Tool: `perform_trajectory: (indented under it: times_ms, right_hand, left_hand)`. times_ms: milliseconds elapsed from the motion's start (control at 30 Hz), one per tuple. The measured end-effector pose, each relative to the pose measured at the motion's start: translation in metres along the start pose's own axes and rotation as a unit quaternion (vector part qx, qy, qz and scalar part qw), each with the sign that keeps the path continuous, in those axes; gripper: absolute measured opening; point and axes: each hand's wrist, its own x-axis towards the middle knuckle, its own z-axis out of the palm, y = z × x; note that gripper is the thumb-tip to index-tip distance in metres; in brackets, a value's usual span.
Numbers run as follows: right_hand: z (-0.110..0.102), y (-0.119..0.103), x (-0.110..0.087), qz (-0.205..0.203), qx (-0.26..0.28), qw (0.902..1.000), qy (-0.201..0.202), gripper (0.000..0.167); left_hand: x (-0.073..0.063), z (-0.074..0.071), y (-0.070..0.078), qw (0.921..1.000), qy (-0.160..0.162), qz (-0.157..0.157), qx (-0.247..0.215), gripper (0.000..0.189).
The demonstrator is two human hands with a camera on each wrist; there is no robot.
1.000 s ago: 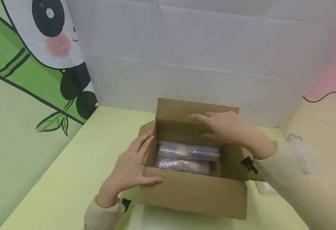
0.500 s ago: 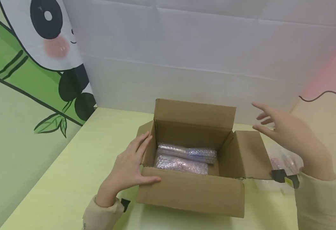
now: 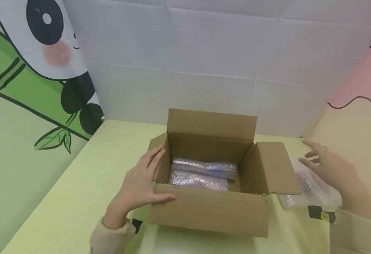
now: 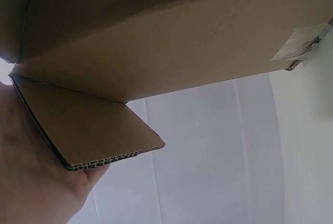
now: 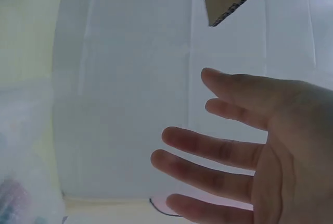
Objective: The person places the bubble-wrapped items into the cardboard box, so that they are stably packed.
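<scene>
An open cardboard box (image 3: 209,213) holds two bubble-wrapped packages side by side: one with a bluish tint (image 3: 220,170) behind, one pinkish (image 3: 199,180) in front. My left hand (image 3: 139,181) rests on the box's front-left corner, thumb along the front flap and straight fingers at the left side. In the left wrist view, a cardboard flap (image 4: 88,120) covers part of that hand. My right hand (image 3: 334,173) hovers right of the box with nothing in it, fingers spread in the right wrist view. Close by it lies clear bubble-wrapped stuff with pink inside (image 3: 315,187).
The box's right flap (image 3: 277,167) is folded outward toward the bubble-wrapped stuff. Its back flap (image 3: 212,125) stands up before a white backdrop (image 3: 204,63). Underneath is a pale yellow tabletop (image 3: 77,197). Painted panels flank it on both sides.
My right hand has moved from over the box to the right and then lower, beside the bubble-wrapped stuff. The left hand stays at the box corner.
</scene>
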Motion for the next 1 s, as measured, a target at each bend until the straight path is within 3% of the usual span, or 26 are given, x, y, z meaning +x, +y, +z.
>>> perform_trajectory:
  times_ms: [367,600,800,1000]
  right_hand:
    - [0.034,0.05,-0.014,0.073,-0.022,0.9958,-0.051,0.072]
    - [0.066,0.07,-0.015,0.099,0.004,0.9908,-0.092,0.083]
    - [0.085,0.081,-0.014,0.113,0.001,0.9902,-0.082,0.08]
    - [0.088,0.08,-0.016,0.125,-0.03,0.9883,-0.082,0.075]
  left_hand:
    - [0.0,0.0,-0.001,1.0,0.003,0.003,0.001,0.121]
    - [0.0,-0.001,0.0,1.0,0.003,0.004,0.0,0.121]
    - [0.0,0.001,0.0,1.0,0.002,0.005,-0.002,0.121]
    - [0.0,0.0,0.0,1.0,0.003,0.003,-0.002,0.121]
